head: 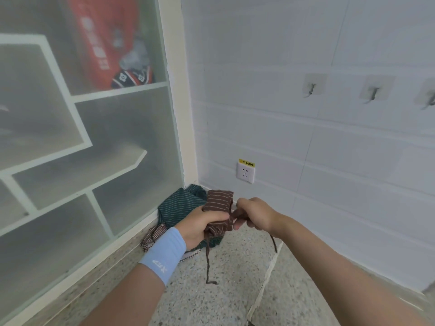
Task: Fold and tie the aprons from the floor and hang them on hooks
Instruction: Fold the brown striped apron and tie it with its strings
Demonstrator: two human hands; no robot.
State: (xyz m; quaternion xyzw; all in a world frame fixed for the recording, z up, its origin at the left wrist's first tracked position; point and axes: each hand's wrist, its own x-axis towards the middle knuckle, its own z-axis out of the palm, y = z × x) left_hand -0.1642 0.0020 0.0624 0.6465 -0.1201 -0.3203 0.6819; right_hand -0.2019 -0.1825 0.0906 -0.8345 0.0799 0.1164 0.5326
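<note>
The left hand (200, 225), a blue wristband (162, 252) at its wrist, was clenched round the folded brown apron (217, 208), thumb across the front of the roll. The right hand (255, 215) pinched a tie (237, 216) drawn taut from the roll's right side, the tie's free end hanging below that hand. This looked like the tying step. To do it well, the left grip would need to be firm enough that the folds did not spring open. The right hand would carry its tie round the roll's middle under even tension and meet the second tie (208, 260) (which dangled slack from under the left hand, its tip at or just above the floor (223, 297)) in a snug knot that left a loop for hanging. The apron sat in the left palm with its upper half standing clear above the fingers, and it joined the right hand only through the tie. Just behind, a green apron (179, 205) and a checked one (153, 234) lay heaped on the floor in the corner. Well apart, up on the wall to the right, the hooks (312, 88) were bare.
</note>
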